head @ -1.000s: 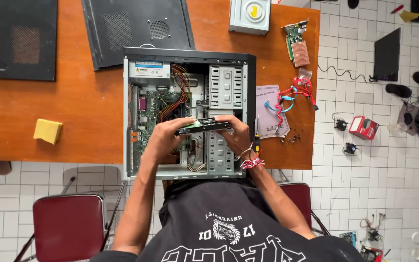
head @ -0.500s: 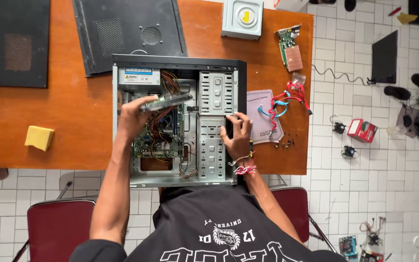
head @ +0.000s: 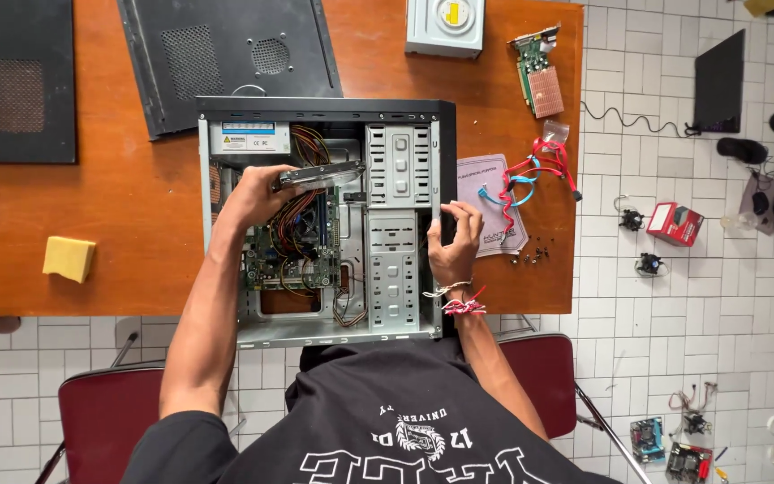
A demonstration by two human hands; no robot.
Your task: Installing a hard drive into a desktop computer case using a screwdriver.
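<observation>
A flat grey metal hard drive is gripped by the left hand above the open computer case, long axis left-right; the right hand clasps the case's right edge

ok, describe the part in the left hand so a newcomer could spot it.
Start at the open computer case lying on the orange table. Over its left half, above the circuit board, the left hand holds a flat silver hard drive. It is the only loose metal slab lifted above the wiring.
</observation>
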